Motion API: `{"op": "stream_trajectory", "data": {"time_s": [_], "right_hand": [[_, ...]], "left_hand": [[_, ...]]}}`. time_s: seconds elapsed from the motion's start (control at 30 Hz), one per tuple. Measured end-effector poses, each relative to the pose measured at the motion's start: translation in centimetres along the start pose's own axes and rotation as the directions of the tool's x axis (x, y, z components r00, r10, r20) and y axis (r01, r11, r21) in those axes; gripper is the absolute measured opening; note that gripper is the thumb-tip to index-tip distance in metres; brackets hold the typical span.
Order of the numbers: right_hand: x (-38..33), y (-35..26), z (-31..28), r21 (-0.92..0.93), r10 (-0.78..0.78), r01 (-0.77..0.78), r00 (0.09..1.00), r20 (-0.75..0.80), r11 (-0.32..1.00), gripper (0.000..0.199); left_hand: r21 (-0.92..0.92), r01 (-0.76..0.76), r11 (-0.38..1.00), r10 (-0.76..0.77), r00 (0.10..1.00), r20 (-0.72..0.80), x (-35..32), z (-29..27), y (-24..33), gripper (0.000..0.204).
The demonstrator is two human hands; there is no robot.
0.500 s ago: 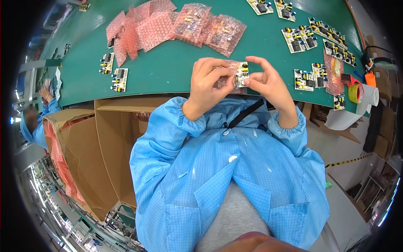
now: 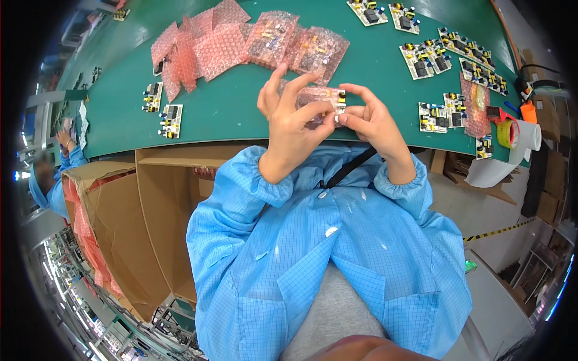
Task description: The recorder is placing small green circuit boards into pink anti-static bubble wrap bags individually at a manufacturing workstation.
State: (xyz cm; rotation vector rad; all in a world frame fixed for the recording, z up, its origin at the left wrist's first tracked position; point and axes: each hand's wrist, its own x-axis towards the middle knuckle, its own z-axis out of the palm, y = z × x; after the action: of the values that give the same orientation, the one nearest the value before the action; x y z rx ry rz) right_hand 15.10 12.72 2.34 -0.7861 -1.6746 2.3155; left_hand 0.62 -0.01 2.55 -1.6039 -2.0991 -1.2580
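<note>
- Sitting half inside a pink bubble-wrap pouch (image 2: pixel 313 99), a small white circuit board with yellow and black parts (image 2: pixel 341 103) is held up above the near edge of the green work mat (image 2: pixel 235 105), close to the chest.
- The left hand (image 2: pixel 291 123) is clamped around the pouch, thumb and forefinger pinching its mouth (likely to keep it open and steady).
- The right hand (image 2: pixel 368 120) pinches the board's exposed end between thumb and fingertips.
- Behind the hands lies a loose heap of filled pink bubble-wrap pouches (image 2: pixel 241 42), overlapping at the mat's far side.
- Bare boards sit in rows to the right (image 2: pixel 448 60) and a few to the left (image 2: pixel 162 111), flat and apart, easy to pick singly.
- A yellow tape roll (image 2: pixel 509 133) rests at the right edge beside white paper.
- An open brown cardboard carton (image 2: pixel 156 210) stands below the mat's left side.
</note>
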Motion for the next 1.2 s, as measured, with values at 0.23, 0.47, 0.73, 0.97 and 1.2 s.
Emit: {"op": "stream_trajectory", "data": {"time_s": [0.23, 0.47, 0.73, 0.97, 1.2], "right_hand": [[0.1, 1.3, 0.8, 0.134, -0.012, 0.011, 1.0, 0.009, 0.991, 0.059], [-0.1, 1.3, 1.1, -0.053, -0.162, 0.164, 0.986, 0.042, 0.985, 0.063], [0.4, 0.6, 1.5, 0.129, -0.115, 0.11, 0.993, 0.038, 0.986, 0.064], [1.5, 0.7, 0.4, 0.134, -0.192, 0.172, 0.969, 0.155, 0.976, 0.063], [7.7, -4.9, -3.6, -0.129, -0.15, 0.216, 0.907, 0.394, 0.968, 0.057]], "left_hand": [[0.032, 0.009, 0.999, -0.011, 0.999, 0.052, 0.9, -1.0, 0.1, 0.013], [0.002, 0.01, 1.0, -0.011, 0.998, 0.067, 0.9, -1.2, -0.7, 0.015], [0.015, -0.031, 0.999, 0.029, 0.992, 0.121, 1.2, -1.3, 0.3, 0.014], [-0.336, 0.084, 0.938, -0.044, 0.991, 0.124, 2.2, -2.7, 0.8, 0.064], [-0.915, 0.218, 0.339, -0.235, 0.962, 0.142, 3.4, -2.6, -0.7, 0.105]]}}
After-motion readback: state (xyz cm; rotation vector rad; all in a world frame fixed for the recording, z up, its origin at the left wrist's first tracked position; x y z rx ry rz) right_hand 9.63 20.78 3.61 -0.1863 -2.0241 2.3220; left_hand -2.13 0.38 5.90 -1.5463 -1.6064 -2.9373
